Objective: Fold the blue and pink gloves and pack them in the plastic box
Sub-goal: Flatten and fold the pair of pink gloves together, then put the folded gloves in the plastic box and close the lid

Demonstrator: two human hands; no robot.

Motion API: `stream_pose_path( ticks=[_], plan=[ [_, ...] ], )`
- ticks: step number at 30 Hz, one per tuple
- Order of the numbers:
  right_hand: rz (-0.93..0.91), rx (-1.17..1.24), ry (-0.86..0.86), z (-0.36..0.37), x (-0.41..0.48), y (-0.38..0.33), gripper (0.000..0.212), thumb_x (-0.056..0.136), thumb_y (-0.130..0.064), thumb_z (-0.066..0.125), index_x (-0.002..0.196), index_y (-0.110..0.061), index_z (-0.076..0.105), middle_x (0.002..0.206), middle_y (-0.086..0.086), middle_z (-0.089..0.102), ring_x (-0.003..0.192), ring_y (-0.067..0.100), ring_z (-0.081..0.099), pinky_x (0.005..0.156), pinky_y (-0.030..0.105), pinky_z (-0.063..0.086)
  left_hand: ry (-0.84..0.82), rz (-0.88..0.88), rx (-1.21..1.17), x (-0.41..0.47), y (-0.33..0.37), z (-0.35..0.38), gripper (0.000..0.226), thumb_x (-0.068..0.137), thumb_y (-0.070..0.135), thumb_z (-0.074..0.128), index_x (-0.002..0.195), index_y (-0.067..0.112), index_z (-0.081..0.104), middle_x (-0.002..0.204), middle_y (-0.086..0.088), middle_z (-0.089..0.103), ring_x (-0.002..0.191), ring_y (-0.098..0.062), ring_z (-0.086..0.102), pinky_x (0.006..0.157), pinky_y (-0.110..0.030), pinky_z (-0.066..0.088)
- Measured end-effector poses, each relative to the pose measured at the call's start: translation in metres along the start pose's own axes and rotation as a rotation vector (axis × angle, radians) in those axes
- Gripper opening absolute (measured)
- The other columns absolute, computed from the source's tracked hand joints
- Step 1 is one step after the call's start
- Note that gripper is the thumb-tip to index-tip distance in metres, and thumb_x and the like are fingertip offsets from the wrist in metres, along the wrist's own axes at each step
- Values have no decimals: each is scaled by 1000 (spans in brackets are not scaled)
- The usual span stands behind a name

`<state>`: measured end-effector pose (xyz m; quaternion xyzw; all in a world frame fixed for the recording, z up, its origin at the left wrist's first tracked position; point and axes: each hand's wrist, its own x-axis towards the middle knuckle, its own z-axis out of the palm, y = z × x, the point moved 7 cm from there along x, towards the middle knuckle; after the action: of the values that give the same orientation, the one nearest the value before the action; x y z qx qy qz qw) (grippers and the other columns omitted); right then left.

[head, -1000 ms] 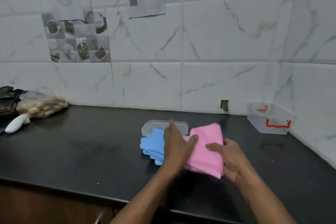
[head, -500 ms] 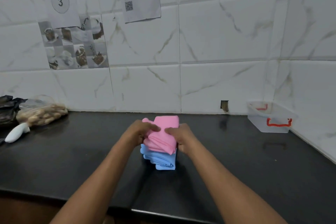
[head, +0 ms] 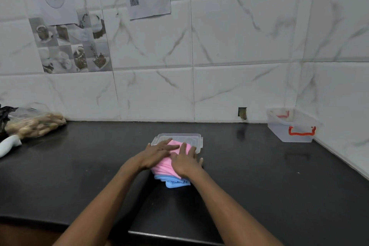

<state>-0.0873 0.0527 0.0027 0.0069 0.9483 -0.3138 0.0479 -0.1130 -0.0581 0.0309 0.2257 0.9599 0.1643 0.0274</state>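
The folded pink gloves (head: 164,166) lie stacked on the folded blue gloves (head: 174,182) in the middle of the black counter (head: 79,175). My left hand (head: 157,153) and my right hand (head: 184,163) rest flat on top of the pink stack, fingers spread, pressing it down. Just behind the stack lies a clear plastic lid (head: 179,138). The clear plastic box (head: 293,126) with red handles stands open at the far right corner against the wall.
A plastic bag of peanuts (head: 34,124), a black bag (head: 4,114) and a white object (head: 9,144) sit at the far left. The tiled wall (head: 219,46) backs the counter and turns along the right side. The counter's front edge runs below my forearms.
I carried the folded pink gloves from the right onto the blue gloves. My hands went from gripping the pink fold to lying flat on the stack.
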Motion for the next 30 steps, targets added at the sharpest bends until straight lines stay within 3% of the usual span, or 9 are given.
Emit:
stream_pose_path(
  ticks=[3, 5, 9, 12, 14, 18, 22, 26, 30],
  plan=[
    [-69, 284, -110, -6, -6, 11, 69, 101, -50, 24, 155, -29, -16, 161, 9, -25, 151, 34, 10, 120, 44, 16, -86, -51, -2, -1, 2, -3, 46, 104, 40, 23, 149, 49, 23, 165, 5, 2, 152, -18, 4, 118, -58, -11],
    [-119, 413, -123, -11, -15, 23, 74, 99, -53, 31, 154, -34, -15, 165, 3, -13, 149, 25, 18, 119, 38, 20, -68, -66, 61, 1, 2, -7, 49, 103, 39, 28, 151, 48, 19, 165, 0, -3, 152, -21, 1, 115, -60, -14],
    [-176, 581, -69, -28, -31, 44, 69, 99, -52, 39, 157, -30, 9, 164, -8, 12, 146, 9, 19, 118, 32, 16, 52, 25, 210, -3, 20, -20, 56, 101, 26, 37, 153, 40, 21, 165, -1, -6, 152, -17, -5, 113, -60, -20],
    [-163, 474, 86, -59, -36, 63, 56, 99, -47, 44, 150, -24, 38, 157, -3, 36, 140, 14, 37, 116, 36, 30, 138, 111, 321, -5, 42, -24, 50, 103, 28, 33, 152, 33, 28, 165, 3, -1, 152, -14, -3, 116, -55, -20],
    [-174, 374, 188, -84, -41, 77, 44, 98, -39, 50, 137, -19, 55, 142, 0, 55, 123, 11, 52, 103, 26, 39, 205, 161, 365, -6, 54, -22, 48, 104, 37, 27, 152, 32, 30, 165, 7, 1, 152, -12, -3, 117, -49, -21],
    [-53, 192, 403, -139, -40, 129, 30, 91, -22, 64, 119, -10, 70, 120, 6, 71, 111, 17, 64, 93, 25, 44, 130, 33, 399, -9, 51, 17, 64, 98, 61, 16, 155, 34, 15, 165, 6, -2, 152, -14, -4, 119, -49, -13],
    [96, -77, 586, -197, -26, 187, 28, 91, -13, 60, 116, -1, 67, 118, 16, 68, 110, 27, 63, 92, 30, 46, 162, -48, 343, -9, 41, 36, 69, 94, 68, 17, 155, 38, 7, 165, 9, -1, 152, -13, -4, 121, -48, -4],
    [141, -319, 743, -242, -10, 222, 41, 94, -14, 55, 132, 1, 52, 137, 19, 52, 126, 33, 49, 101, 39, 44, 235, -42, 385, -12, 40, 40, 86, 75, 72, -7, 154, 40, 4, 164, 13, -4, 151, -11, -6, 121, -46, -5],
    [128, -525, 669, -263, 20, 234, 53, 95, -23, 55, 142, -7, 37, 152, 16, 34, 141, 31, 30, 112, 49, 33, 277, -37, 333, -17, 35, 39, 61, 99, 59, 19, 153, 41, -2, 163, 16, -7, 150, -8, -10, 122, -43, -8]
  ],
)
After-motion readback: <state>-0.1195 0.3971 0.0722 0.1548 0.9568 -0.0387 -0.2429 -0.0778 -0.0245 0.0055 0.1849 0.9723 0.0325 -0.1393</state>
